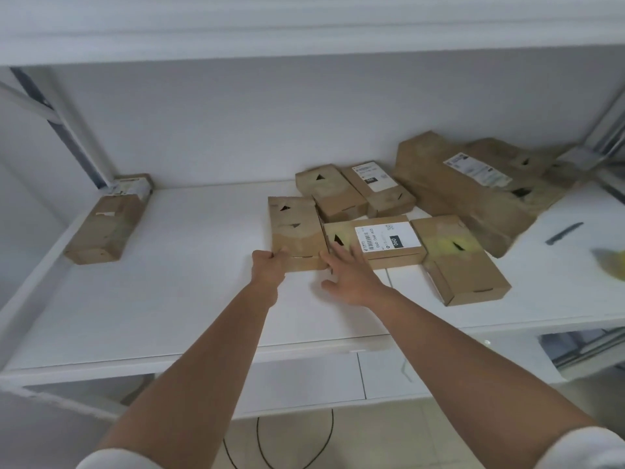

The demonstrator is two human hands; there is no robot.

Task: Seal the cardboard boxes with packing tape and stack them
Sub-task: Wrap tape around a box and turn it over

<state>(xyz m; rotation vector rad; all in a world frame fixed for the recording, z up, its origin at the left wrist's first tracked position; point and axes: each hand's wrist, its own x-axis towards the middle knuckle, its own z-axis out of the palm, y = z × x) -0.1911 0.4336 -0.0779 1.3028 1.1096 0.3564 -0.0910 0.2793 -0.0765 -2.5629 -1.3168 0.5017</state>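
Several flat cardboard boxes lie on a white table [169,299]. My left hand [270,264] grips the near left corner of a small brown box [294,228]. My right hand [351,272] lies with straight, spread fingers at that box's near right corner and over the near edge of a labelled box [382,240]. A plain box [463,265] lies to the right. Two more small boxes [328,191] [378,186] sit behind. A larger stack of boxes [473,187] lies at the back right. A lone box [108,225] rests at the far left.
A dark knife-like tool [564,233] lies at the right. A blurred yellow object [612,265] sits at the right edge. An overhead shelf [304,25] spans the top. Metal frame posts [61,126] stand at the left and right. A black cable [260,441] loops on the floor below.
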